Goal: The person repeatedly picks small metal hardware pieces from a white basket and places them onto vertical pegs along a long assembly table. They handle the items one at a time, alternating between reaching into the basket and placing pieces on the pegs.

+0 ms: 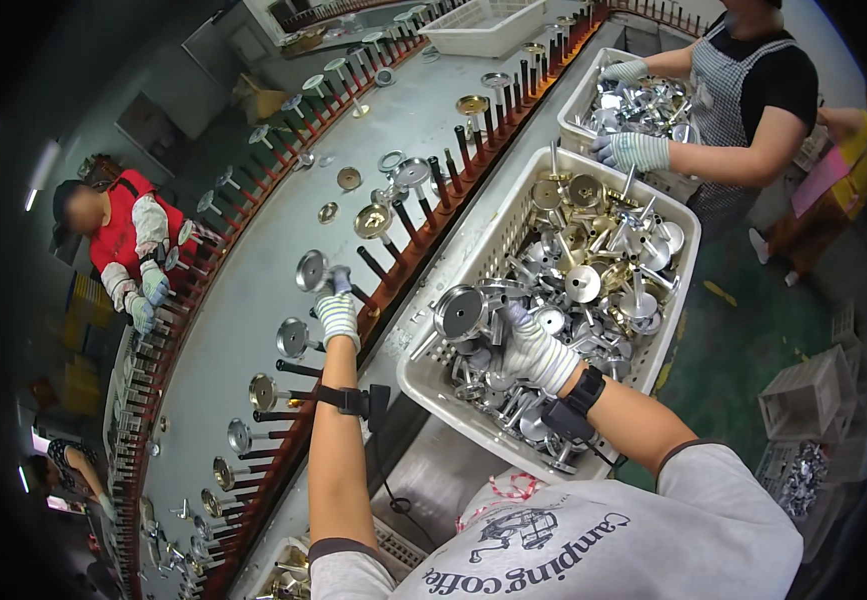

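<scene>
In a striped knit glove, my left hand (336,312) reaches over the conveyor's row of pegs. Its fingers are closed on a silver metal part with a round disc head (311,271), beside a black-sleeved peg (368,298). My right hand (541,352), gloved alike, is over the near side of a white plastic basket (418,385). It grips one or more stemmed disc parts; a large grey disc head (461,312) shows at its fingertips, and the fingers partly hide the rest. Silver and brass-coloured stemmed discs (583,283) fill the basket in a loose heap.
A curved grey conveyor table (253,240) carries pegs along both edges, many topped with discs. Loose discs (349,178) lie on it. Another person's gloved hands (633,152) work in a second basket (571,100) at right. Across the table stands a person in red (128,225). Crates (808,395) sit on the floor.
</scene>
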The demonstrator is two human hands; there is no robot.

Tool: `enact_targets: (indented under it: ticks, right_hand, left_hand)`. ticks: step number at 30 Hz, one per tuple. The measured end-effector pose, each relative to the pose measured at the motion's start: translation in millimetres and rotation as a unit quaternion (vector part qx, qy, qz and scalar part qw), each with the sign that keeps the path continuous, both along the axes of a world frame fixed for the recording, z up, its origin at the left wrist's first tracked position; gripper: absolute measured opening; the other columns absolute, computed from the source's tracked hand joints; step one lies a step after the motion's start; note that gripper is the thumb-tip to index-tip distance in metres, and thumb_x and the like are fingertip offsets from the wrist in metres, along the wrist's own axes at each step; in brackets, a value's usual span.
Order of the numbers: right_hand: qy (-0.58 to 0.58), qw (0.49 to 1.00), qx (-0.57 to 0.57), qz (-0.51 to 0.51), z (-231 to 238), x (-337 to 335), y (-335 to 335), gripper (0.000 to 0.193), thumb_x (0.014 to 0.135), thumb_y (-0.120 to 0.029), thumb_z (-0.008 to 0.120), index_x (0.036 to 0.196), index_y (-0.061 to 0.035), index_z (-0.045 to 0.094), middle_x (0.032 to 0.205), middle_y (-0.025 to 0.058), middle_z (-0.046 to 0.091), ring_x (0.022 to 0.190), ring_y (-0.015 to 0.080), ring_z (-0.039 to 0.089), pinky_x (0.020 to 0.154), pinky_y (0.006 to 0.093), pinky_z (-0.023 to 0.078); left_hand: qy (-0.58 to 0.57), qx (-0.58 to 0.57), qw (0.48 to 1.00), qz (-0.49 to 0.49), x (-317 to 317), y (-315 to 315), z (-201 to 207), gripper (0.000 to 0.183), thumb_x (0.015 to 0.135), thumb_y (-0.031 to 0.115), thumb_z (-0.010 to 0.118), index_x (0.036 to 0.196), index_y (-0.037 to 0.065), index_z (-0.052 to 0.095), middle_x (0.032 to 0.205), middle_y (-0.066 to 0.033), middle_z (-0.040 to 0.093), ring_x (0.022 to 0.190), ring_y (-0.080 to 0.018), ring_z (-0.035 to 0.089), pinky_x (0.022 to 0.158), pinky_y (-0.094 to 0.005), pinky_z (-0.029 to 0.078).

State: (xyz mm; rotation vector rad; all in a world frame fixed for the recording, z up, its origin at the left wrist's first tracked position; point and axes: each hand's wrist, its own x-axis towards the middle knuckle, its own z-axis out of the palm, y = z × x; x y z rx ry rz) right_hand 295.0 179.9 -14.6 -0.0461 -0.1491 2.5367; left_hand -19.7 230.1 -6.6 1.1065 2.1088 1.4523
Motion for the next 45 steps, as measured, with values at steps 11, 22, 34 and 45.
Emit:
enact_targets:
  ticks: [11,22,34,45]
  right_hand:
    - [0.013,1.000,-0.009,0.018,2,-8,0,0.053,0.084,-0.044,0.061,0.118,-0.0037,0.054,0.105,0.0134,0.064,0.095,0.0285,0.063,0.066,0.0362,0.056]
    - [-0.155,0.971,0.146,-0.109,27,-9,-23,0.050,0.080,-0.021,0.071,0.124,-0.0092,0.052,0.114,0.0064,0.061,0.098,0.0187,0.061,0.080,0.0355,0.052]
    - [-0.339,0.848,0.370,-0.173,24,-3,-24,0.037,0.081,-0.012,0.070,0.114,-0.0060,0.056,0.103,0.0033,0.064,0.094,0.0128,0.060,0.085,0.0284,0.050]
    - [-0.286,0.898,0.307,-0.134,0,5,-23,0.033,0.082,-0.018,0.070,0.111,-0.0060,0.059,0.104,0.0049,0.064,0.096,0.0180,0.062,0.084,0.0313,0.051]
  left_hand:
    - [0.083,-0.082,0.992,-0.039,-63,-51,-34,0.045,0.084,0.038,0.059,0.109,0.000,0.060,0.102,-0.0162,0.064,0.089,-0.0314,0.057,0.084,-0.0400,0.042]
    - [-0.144,0.089,0.935,-0.311,150,-144,53,0.086,0.070,0.032,0.076,0.137,0.000,0.033,0.142,-0.0177,0.028,0.131,-0.0258,0.033,0.103,-0.0369,0.036]
    - [-0.228,0.039,0.947,-0.223,126,-145,16,0.030,0.090,0.019,0.058,0.117,0.008,0.055,0.108,-0.0062,0.060,0.097,-0.0175,0.059,0.083,-0.0326,0.050]
    - [-0.195,-0.048,0.918,-0.343,94,-148,-6,0.050,0.081,0.021,0.069,0.124,0.005,0.050,0.113,-0.0085,0.060,0.101,-0.0216,0.059,0.087,-0.0351,0.051]
